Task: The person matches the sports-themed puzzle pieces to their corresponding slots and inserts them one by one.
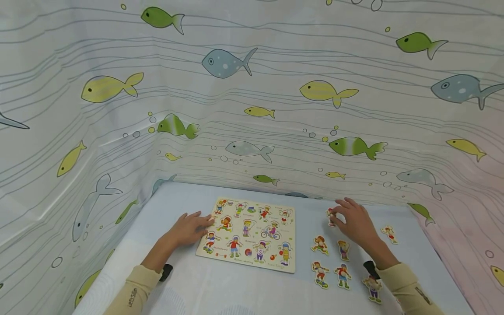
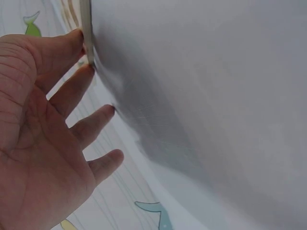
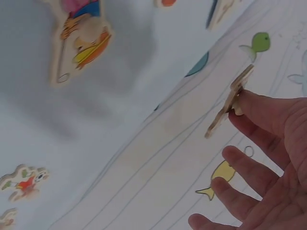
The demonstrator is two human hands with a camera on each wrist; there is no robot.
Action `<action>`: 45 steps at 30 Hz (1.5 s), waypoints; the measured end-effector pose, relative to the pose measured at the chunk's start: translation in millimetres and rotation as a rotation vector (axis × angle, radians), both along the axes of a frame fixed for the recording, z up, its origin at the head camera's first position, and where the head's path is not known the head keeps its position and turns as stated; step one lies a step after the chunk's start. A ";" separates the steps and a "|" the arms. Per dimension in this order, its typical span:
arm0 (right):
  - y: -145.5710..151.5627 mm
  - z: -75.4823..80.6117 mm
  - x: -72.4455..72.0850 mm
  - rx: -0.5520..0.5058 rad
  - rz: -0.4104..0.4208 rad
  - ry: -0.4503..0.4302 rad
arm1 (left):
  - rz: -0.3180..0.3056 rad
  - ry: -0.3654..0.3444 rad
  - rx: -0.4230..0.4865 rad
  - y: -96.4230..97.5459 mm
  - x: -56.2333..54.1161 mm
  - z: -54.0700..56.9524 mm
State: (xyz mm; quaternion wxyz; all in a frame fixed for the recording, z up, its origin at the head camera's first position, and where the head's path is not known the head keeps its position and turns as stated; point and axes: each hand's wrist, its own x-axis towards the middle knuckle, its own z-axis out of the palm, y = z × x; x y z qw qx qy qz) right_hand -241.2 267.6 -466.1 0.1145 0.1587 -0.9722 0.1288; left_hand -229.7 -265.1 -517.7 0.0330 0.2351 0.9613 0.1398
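A wooden peg puzzle board (image 1: 252, 269) printed with sports figures lies on the table. My left hand (image 1: 189, 228) is at its left side; in the left wrist view, thumb and index fingertips touch the board's edge (image 2: 86, 21) while the other fingers stay apart from it. Between thumb and index finger, my right hand (image 1: 356, 222) pinches a small figure-shaped puzzle piece (image 1: 330, 217) by its back-right table area. Seen almost edge-on in the right wrist view, that piece (image 3: 224, 108) is up off the table, its other fingers spread loosely; its picture is hardly visible there.
Right of the board lie several loose pieces: a runner (image 1: 320, 245), a golfer (image 1: 343, 250), a skateboarder (image 1: 320, 274), a roller skater (image 1: 342, 276), a purple-clad figure (image 1: 372, 288) by the right wrist, and another figure (image 1: 390, 234) farther right. Fish-patterned cloth (image 1: 252, 131) surrounds the table.
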 end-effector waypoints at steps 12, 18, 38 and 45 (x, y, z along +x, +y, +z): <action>-30.2 5.1 -3.6 -0.033 0.076 0.059 | 0.018 -0.007 -0.004 -1.0 2.1 -3.7; -51.4 7.8 -5.2 -0.061 0.103 0.065 | 0.021 -0.010 0.004 -0.5 3.8 -2.6; -128.1 -1.3 -17.4 -0.107 0.240 0.088 | 0.003 0.002 0.005 -2.1 2.2 -4.7; -147.6 -1.5 -22.9 -0.119 0.250 0.060 | 0.011 -0.011 0.006 -0.7 -2.0 -3.7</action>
